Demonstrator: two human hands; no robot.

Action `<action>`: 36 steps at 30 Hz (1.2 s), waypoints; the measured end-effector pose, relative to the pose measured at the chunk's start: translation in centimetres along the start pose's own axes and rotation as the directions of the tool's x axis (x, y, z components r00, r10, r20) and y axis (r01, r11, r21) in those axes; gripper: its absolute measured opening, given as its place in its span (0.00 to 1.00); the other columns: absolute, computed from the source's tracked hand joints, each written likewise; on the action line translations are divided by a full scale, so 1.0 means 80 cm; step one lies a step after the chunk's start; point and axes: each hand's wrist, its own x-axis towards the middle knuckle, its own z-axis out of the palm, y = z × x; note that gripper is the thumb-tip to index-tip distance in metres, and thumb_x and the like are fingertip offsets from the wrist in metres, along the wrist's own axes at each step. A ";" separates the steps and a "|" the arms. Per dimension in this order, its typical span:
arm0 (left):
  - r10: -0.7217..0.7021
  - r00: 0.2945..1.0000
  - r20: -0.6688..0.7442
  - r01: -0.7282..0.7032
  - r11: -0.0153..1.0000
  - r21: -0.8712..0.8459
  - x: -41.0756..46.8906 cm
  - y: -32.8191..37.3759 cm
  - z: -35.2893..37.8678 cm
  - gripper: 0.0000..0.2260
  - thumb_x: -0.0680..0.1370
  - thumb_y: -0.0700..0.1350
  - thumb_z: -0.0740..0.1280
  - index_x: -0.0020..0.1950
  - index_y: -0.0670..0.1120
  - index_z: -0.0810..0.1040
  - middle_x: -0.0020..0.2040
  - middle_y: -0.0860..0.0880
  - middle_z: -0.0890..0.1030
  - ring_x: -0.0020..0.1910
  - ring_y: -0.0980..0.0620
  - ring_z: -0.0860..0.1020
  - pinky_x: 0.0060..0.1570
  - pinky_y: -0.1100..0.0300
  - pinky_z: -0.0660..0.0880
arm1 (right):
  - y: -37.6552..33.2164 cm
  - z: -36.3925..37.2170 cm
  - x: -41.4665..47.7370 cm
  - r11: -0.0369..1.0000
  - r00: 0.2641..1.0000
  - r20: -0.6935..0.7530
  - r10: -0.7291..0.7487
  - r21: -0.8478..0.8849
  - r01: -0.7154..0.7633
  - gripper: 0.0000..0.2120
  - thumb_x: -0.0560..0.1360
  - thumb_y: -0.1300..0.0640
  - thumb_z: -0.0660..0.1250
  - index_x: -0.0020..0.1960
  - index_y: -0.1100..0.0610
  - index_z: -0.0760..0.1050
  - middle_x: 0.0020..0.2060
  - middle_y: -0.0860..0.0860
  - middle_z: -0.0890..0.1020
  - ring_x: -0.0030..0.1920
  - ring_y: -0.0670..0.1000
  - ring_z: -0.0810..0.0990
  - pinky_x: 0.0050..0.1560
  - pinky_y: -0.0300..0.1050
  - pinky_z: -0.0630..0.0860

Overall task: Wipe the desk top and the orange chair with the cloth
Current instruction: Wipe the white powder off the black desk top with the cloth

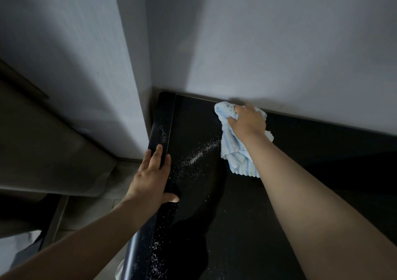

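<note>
Right hand [247,121] grips cloth [236,156]; desk top [305,172] cut off below.

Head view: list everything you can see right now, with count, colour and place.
desk top: one, glossy black, running from the wall towards the camera
white specks: many, scattered in a streak on the desk's left part and along its left edge
cloth: one, light blue and white, on the desk by the wall
wall: white-grey, behind the desk, with a corner at its left
floor: grey, left of the desk
orange chair: none in view
left hand: rests flat on the desk's left edge
right hand: grips the cloth against the desk by the wall
</note>
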 end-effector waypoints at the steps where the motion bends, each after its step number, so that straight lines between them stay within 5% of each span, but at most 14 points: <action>1: 0.000 1.000 0.001 0.000 1.000 0.000 0.000 0.000 0.000 0.49 0.70 0.63 0.70 0.79 0.48 0.43 0.77 0.46 0.33 0.77 0.43 0.38 0.74 0.54 0.51 | 0.000 0.001 -0.005 1.000 1.000 0.011 0.009 0.009 -0.009 0.21 0.79 0.47 0.61 0.71 0.51 0.68 0.66 0.54 0.71 0.64 0.59 0.70 0.54 0.49 0.72; 22: -0.010 1.000 0.009 0.010 1.000 0.015 -0.002 0.001 0.001 0.50 0.69 0.62 0.72 0.79 0.47 0.44 0.77 0.45 0.35 0.77 0.42 0.39 0.74 0.50 0.53 | 0.006 0.008 -0.099 1.000 0.999 0.041 0.005 -0.015 -0.004 0.20 0.79 0.46 0.61 0.69 0.50 0.70 0.63 0.52 0.72 0.61 0.57 0.71 0.45 0.44 0.67; 36: 0.053 0.998 -0.015 -0.053 0.998 -0.046 -0.019 -0.001 0.002 0.49 0.70 0.64 0.70 0.79 0.49 0.44 0.78 0.47 0.35 0.76 0.42 0.36 0.75 0.48 0.51 | 0.011 0.017 -0.173 1.000 0.998 0.055 0.008 -0.026 -0.007 0.20 0.78 0.46 0.62 0.69 0.49 0.70 0.66 0.50 0.70 0.61 0.56 0.71 0.51 0.45 0.72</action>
